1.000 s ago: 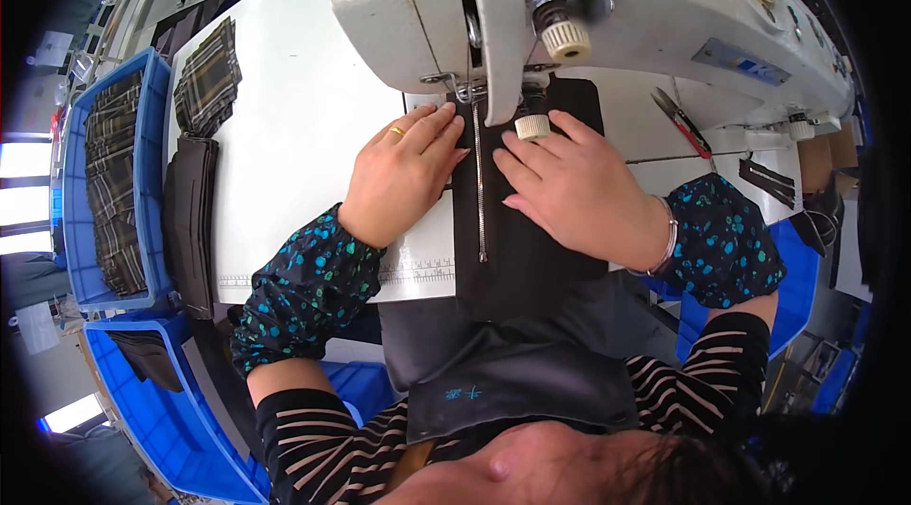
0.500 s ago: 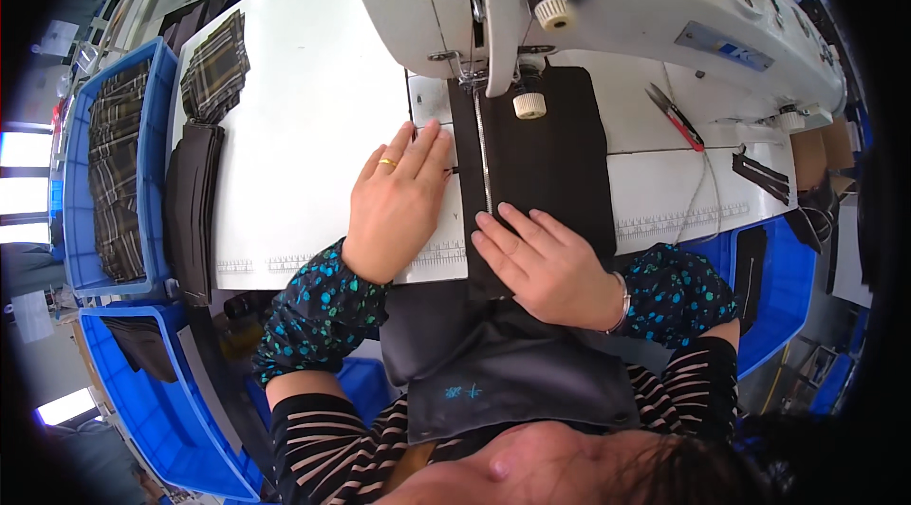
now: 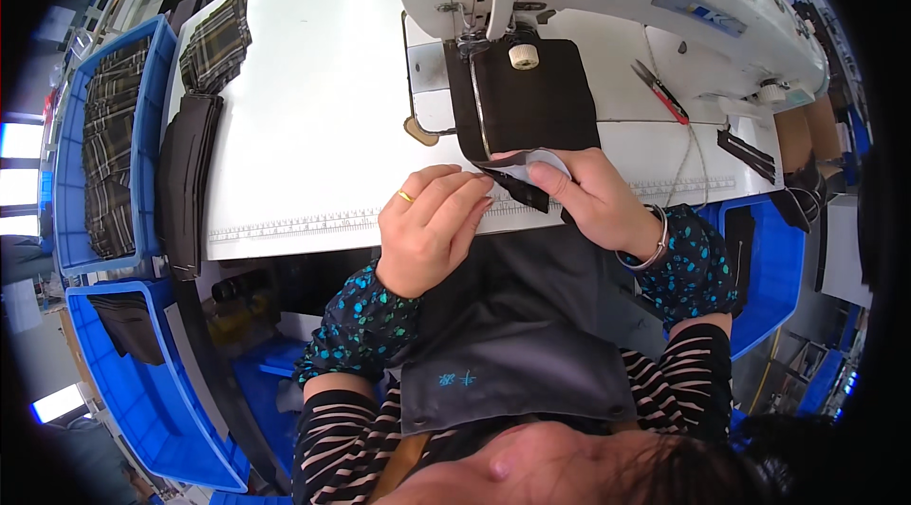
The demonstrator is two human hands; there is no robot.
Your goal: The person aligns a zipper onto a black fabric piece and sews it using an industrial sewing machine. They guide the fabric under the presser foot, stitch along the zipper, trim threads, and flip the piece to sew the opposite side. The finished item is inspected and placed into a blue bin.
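Observation:
A black fabric piece with a silvery zipper-like line along its left side lies under the head of the white sewing machine. Its near end is folded up, showing a pale underside. My right hand is closed on that lifted end, thumb on the pale side. Close to the left of it, my left hand has its fingers bent together, the tips at the dark edge under the fold. What exactly those tips pinch is partly hidden.
Red-handled thread snips and dark zipper strips lie right on the white table. Plaid pieces and a dark fabric stack sit left, beside a blue bin. Another blue bin stands below.
Both hands were flat beside and on the fabric. The right has since lifted and folded back its near end; the left has moved nearer me and curled its fingers at that edge.

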